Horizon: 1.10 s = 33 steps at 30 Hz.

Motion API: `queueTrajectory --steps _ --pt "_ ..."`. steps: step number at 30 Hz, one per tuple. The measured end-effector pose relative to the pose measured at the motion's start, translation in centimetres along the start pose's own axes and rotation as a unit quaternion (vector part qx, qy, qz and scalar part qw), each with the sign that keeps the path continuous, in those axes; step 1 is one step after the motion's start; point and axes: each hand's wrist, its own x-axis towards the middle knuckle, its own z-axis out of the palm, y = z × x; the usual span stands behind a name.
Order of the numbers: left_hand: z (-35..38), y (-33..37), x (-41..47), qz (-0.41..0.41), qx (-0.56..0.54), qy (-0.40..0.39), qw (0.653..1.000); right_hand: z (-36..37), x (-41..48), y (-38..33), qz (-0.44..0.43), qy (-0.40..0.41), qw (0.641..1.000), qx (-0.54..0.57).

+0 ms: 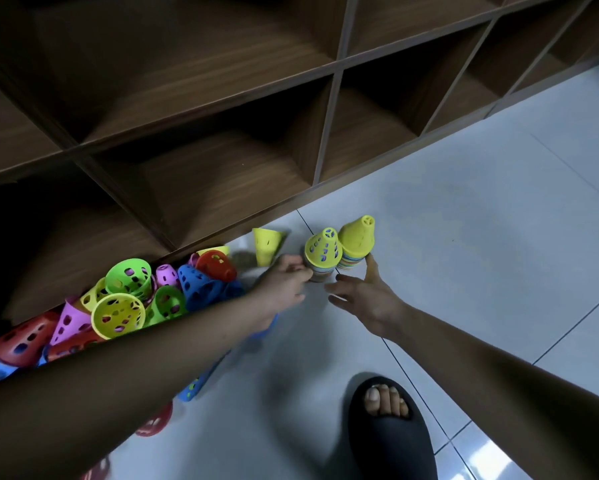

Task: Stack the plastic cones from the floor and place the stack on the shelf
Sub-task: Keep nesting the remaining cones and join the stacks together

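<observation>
Left arm [118,368], hand [286,278] gripping cone stack [322,254] base.

The light is dim and soft overall. The pale floor [464,202] is the brightest area, with a small patch of glare on a tile at the lower right, near the slipper [391,441]. The shelf [336,67] compartments sink into shadow, nearly black at the far left. Diffuse shadows lie left of the slipper and under the hands. The left hand [284,280] is slightly blurred, while the left stack of cones [322,252] at its fingers is fairly sharp. A red cone [99,469] at the bottom edge is smeared. Wide-angle distortion fans the shelf lines toward the edges.
</observation>
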Motion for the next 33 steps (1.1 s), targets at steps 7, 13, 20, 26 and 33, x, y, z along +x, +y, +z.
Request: queueTrajectory --steps 7,13,20,26,33 --pt "-5.4 3.2 2.7 0.155 0.351 0.128 0.914 1.2 4.8 -1.5 -0.054 0.033 0.997 -0.042" --pt "-8.7 3.6 4.6 0.207 0.548 0.099 0.804 3.0 8.3 -3.2 -0.033 0.079 0.994 -0.073" --pt "-10.1 3.3 5.1 0.186 0.611 0.071 0.766 5.1 9.0 -6.6 0.038 0.001 0.986 -0.160" --pt "-10.6 3.8 4.1 0.218 0.580 0.100 0.778 5.2 5.9 -5.2 0.061 -0.008 0.980 -0.187" --pt "-11.5 5.7 -0.9 0.295 0.407 0.165 0.849 6.2 2.9 1.8 0.029 0.005 0.961 -0.275"
